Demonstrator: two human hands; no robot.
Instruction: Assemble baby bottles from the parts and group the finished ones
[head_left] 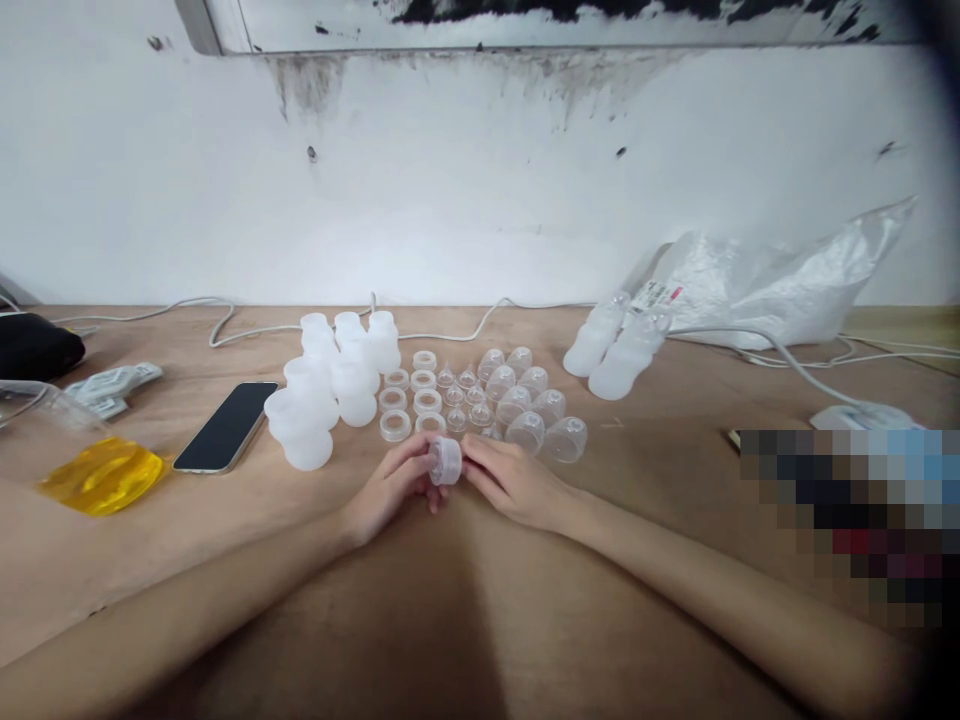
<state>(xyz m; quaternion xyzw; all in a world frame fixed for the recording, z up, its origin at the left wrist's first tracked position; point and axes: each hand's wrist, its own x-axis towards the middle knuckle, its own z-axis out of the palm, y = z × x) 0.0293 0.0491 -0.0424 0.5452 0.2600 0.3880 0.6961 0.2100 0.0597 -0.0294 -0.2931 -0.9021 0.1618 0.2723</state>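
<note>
My left hand (397, 482) is closed around a translucent ring (447, 461), whose opening faces sideways. My right hand (517, 480) meets the ring's right side with its fingers pinched together; what lies between those fingertips is hidden. Just beyond my hands stand rows of flat white rings (394, 399), small clear nipples (454, 395) and clear domed caps (550, 404). Several frosted white bottles (355, 391) stand in a group behind my left hand. At the back right, white bottles with clear tops (621, 368) stand together.
A phone (227, 427) lies left of the bottles, near a clear container with yellow liquid (105, 475). A black pouch (37, 346) sits far left. White cables (480, 325) run along the wall; a plastic bag (780, 285) lies back right. A blurred patch (885, 510) covers the right edge.
</note>
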